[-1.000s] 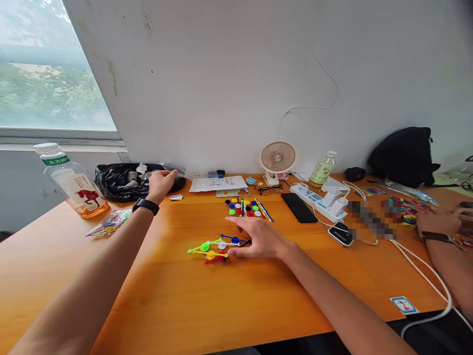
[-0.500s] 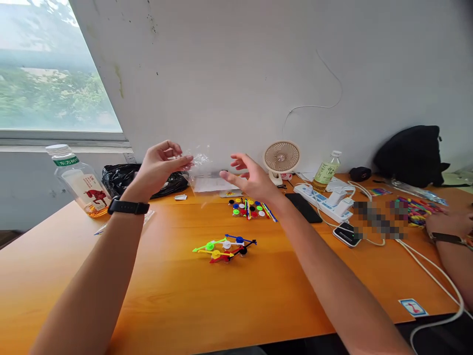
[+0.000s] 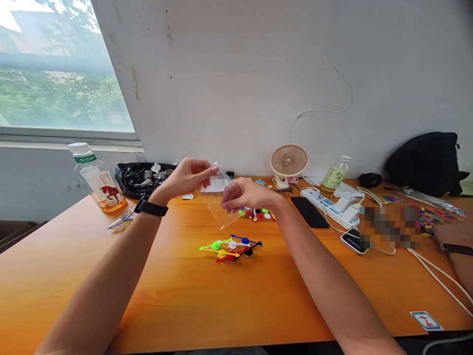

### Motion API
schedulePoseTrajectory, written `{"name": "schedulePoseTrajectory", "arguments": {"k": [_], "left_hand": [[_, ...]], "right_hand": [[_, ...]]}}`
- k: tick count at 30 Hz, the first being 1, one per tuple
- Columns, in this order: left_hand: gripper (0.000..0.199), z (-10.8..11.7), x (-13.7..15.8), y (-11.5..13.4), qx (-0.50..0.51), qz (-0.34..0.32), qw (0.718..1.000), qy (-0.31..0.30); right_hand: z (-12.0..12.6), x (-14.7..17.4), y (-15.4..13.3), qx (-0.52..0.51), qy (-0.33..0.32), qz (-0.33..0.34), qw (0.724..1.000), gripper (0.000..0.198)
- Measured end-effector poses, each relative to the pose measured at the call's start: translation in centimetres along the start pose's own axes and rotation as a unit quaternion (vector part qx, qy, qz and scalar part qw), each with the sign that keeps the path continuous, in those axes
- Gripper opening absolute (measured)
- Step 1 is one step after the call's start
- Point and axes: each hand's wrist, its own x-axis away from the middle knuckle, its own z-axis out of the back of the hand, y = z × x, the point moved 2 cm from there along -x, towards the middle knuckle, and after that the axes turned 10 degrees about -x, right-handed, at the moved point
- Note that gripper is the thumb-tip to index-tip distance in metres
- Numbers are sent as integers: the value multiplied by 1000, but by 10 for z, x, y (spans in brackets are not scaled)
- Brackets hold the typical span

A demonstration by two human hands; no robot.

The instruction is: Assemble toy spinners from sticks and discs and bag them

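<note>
My left hand pinches the upper edge of a clear plastic bag between thumb and fingers. The bag hangs above the table, tilted. On its right side is my right hand, fingers curled and pressed against the film. Some of those fingers show through the plastic; whether they are inside or behind it I cannot tell. Below the hands lies a cluster of coloured plastic arrow spinners in green, white, blue, yellow, red and black. Farther back, loose coloured discs and sticks are partly hidden by my right hand.
At left stand a large drink bottle, a small packet and an open black bag. Toward the back right are a fan, a phone, a power strip, another bottle and cables. Another person's arm rests at far right.
My right hand has moved from apart, with fingers spread, onto the bag and closed against it. The bag is lower and stretched between both hands. The view has shifted slightly left.
</note>
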Motion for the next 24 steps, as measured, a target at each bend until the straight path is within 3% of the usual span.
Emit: {"name": "schedulePoseTrajectory", "arguments": {"k": [6,8,13,17,21,24], "left_hand": [[44,11,0,2,30,-4,992,122],[46,14,2,9,31,-16,996,88],[46,0,4,24,-14,-35,997,-63],[38,-8,2,22,9,-28,998,-61],[37,-4,1,17,40,-19,999,-21],[48,-6,2,11,35,2,995,-93]], "right_hand": [[17,15,3,18,-38,-35,999,38],[22,18,5,28,-40,-44,998,38],[20,16,6,78,-46,-76,993,36],[17,16,4,82,-55,-105,990,37],[22,24,-5,60,-35,-70,995,38],[30,31,-8,59,-23,-67,996,39]]}}
